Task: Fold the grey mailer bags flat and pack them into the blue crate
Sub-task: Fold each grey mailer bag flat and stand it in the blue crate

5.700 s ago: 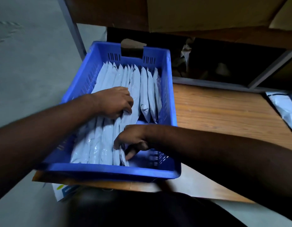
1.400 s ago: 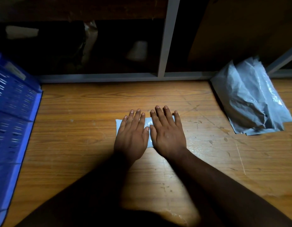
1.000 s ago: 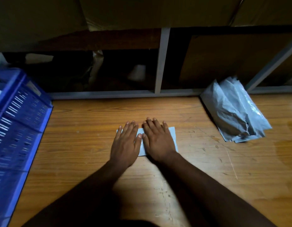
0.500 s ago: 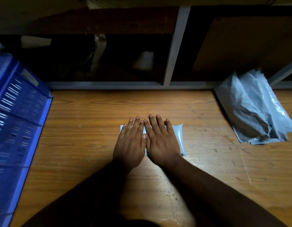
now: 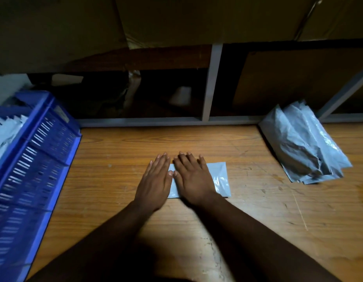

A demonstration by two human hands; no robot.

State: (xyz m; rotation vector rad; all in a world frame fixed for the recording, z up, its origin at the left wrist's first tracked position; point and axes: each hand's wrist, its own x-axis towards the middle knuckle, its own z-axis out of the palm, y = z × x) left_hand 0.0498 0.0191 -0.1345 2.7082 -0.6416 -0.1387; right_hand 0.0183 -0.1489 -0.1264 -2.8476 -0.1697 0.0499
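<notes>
wooden counter (image 5: pixel 247 231) fills the near and middle field; dim shelving runs along its far edge.

blue crate (image 5: pixel 36 165) at the left edge, cut off by the frame. pale folded mailers (image 5: pixel 5 129) show inside, standing on edge as far as i can tell. count not readable; crate floor not visible.

loose pile of grey mailer bags (image 5: pixel 302 143) at far right, crumpled and overlapping, resting on the counter against the shelf frame. well apart from the hands.

folded mailer (image 5: pixel 219 178) lies flat on the counter at centre, between crate and pile. right end is exposed; left part is covered by the hands.

left hand (image 5: pixel 156 182) and right hand (image 5: pixel 191 179) lie side by side, palms down, fingers straight and together, pressing on the mailer. neither grip closes on anything; both flat and apart from grasping.

judgement on progress: some bags already packed, one in the flattening step, not yet in the crate. the right-hand pile remains to fold. seems mid-task.

hard to make out: fold lines under the palms, how many bags the pile holds, contents of the dark shelf bays. lighting is low and the crate is slightly blurred.
</notes>
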